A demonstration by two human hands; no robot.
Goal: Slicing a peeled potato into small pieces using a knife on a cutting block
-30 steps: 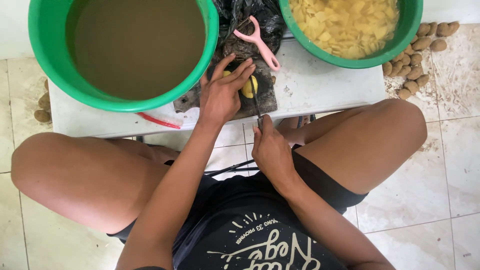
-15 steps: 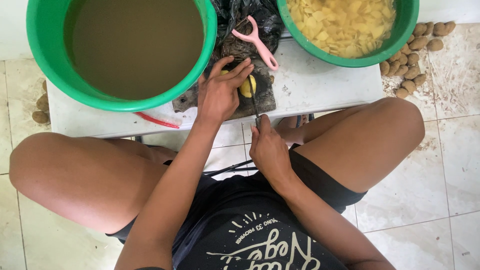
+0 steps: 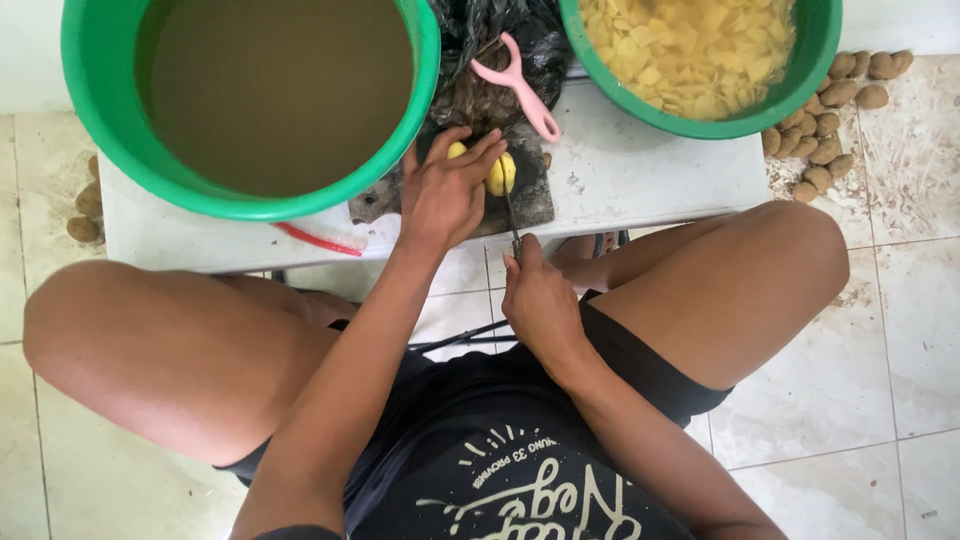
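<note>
My left hand [image 3: 445,190] presses down on a peeled yellow potato [image 3: 499,174] lying on a dark cutting board [image 3: 532,200]. In my right hand [image 3: 540,295] is a knife [image 3: 510,212]; its thin blade stands against the potato's right end. The board rests on a low white table [image 3: 640,175] above my knees. A pink peeler [image 3: 518,88] lies just beyond the board on a black plastic bag [image 3: 500,40].
A green basin of brown water [image 3: 250,100] stands at the table's left. A green basin of yellow potato slices [image 3: 690,50] stands at the right. Unpeeled potatoes [image 3: 830,120] lie on the tiled floor at right, a few [image 3: 85,210] at left. A red strip [image 3: 318,240] lies at the table's front edge.
My left-hand fingers have shifted slightly over the potato. The knife stays at the potato's right end, little changed.
</note>
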